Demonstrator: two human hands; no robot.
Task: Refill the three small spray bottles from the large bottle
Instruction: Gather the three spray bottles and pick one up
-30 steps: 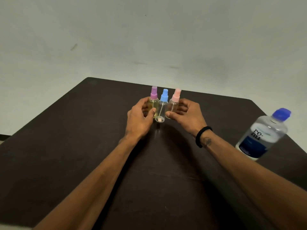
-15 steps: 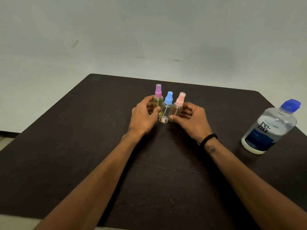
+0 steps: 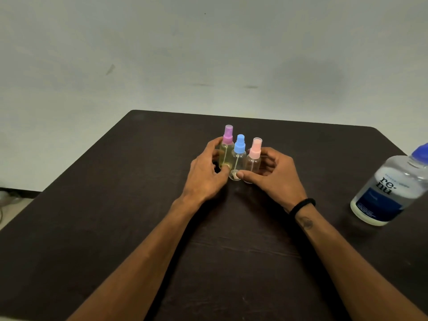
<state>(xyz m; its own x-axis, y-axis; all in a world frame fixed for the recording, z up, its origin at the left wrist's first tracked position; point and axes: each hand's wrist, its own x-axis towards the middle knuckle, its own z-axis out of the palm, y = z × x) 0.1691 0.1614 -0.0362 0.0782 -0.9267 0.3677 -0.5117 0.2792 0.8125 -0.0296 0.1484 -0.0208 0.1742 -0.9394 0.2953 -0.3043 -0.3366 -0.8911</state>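
Since the earlier frame, both hands have stayed cupped round the bottles at frame centre. Left hand [image 3: 203, 174] grips the purple-capped bottle [image 3: 226, 151]; right hand [image 3: 273, 174] grips the pink-capped bottle [image 3: 253, 158]; the blue-capped bottle [image 3: 238, 156] stands between them on the counter [image 3: 92, 228]; the large bottle [image 3: 389, 188] stands at right.

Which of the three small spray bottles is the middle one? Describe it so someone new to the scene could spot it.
On the dark table, find the cluster of three small clear spray bottles between the left hand and right hand. The middle bottle stands nearest the camera. It alone has a blue cap; the bottle to its left is capped purple, the one to its right pink.
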